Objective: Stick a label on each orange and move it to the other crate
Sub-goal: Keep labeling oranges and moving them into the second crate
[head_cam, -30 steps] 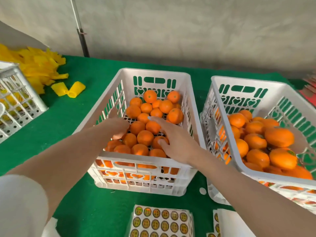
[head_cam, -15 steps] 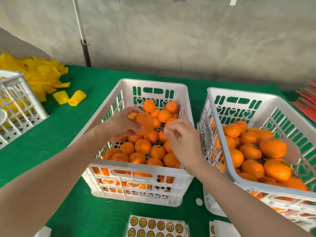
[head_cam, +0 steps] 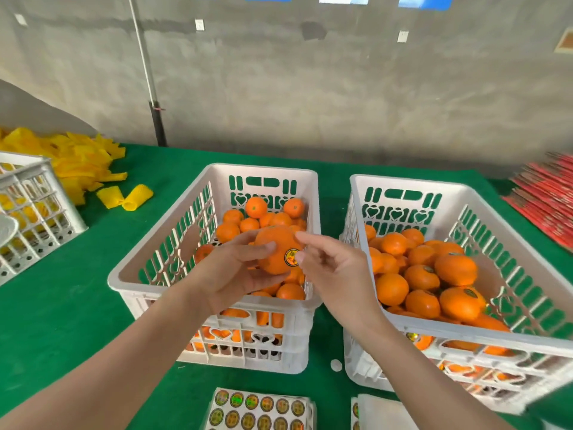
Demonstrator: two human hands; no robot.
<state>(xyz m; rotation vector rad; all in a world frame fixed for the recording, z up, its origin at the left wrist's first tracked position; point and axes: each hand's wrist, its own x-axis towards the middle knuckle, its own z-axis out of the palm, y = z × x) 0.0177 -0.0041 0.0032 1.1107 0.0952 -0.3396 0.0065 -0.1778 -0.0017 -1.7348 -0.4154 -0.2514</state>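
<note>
Orange [head_cam: 274, 243] in left hand [head_cam: 229, 276], label [head_cam: 291, 257] partly covered by right hand [head_cam: 336, 274]

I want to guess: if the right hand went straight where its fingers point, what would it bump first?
Probably the label on the orange in the left hand; the right hand looks nearly touching it.

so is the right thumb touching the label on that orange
Touching. Head view: the right hand has its thumb tip on the round label of the orange the left hand holds.
</note>
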